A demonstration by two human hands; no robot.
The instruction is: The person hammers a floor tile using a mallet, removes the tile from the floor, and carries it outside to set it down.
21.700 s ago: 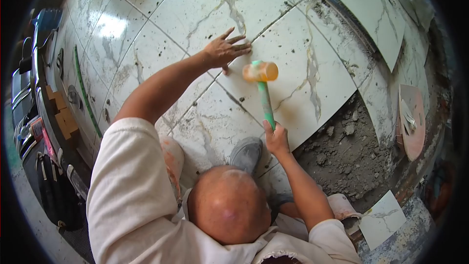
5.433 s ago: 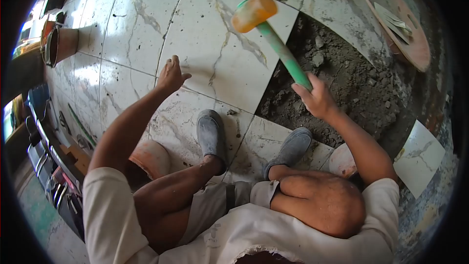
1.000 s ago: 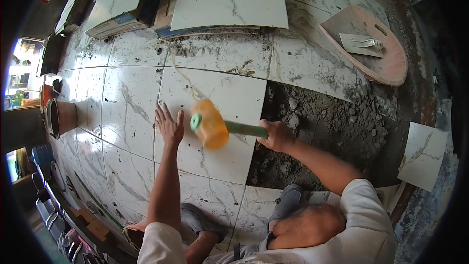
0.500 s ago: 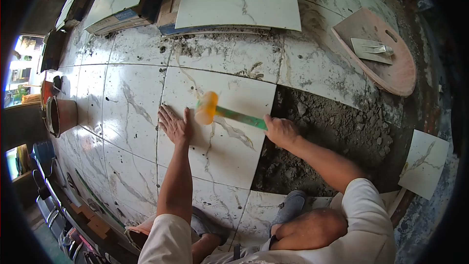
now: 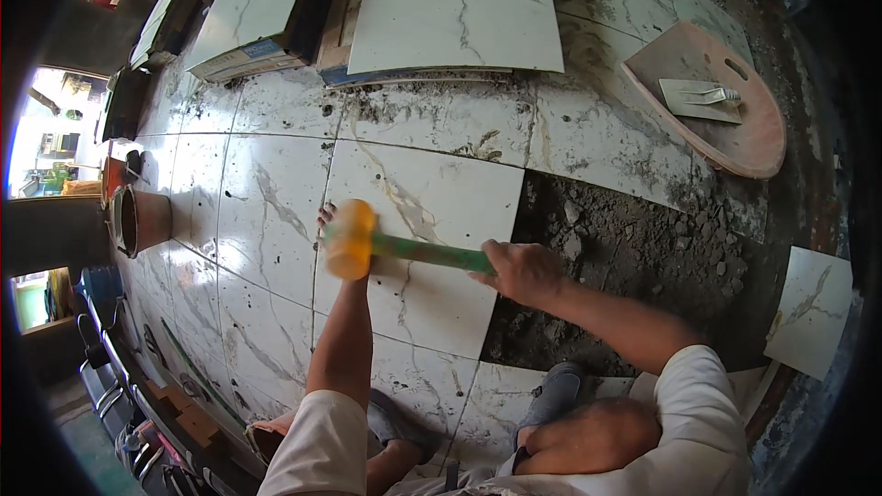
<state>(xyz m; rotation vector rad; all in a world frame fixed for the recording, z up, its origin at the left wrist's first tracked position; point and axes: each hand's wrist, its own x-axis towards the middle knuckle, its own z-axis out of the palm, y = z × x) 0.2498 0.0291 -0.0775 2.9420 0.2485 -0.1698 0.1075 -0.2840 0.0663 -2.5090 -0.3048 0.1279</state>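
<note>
right fingers (image 5: 492, 260) grip one mallet (image 5: 351, 239); left hand (image 5: 327, 212) partly behind; two shoes (image 5: 555, 394)

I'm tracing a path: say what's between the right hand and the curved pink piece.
The head view shows gray rubble, then dirty tile, between the right hand and the curved pink piece.

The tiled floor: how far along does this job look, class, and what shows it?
Looks done: the floor tiles at left lie edge to edge. In hand: the right hand grips a mallet above the large tile bordering the rough patch. Apparently left: that rough patch, where dark, crumbly material still shows without tile.
</note>
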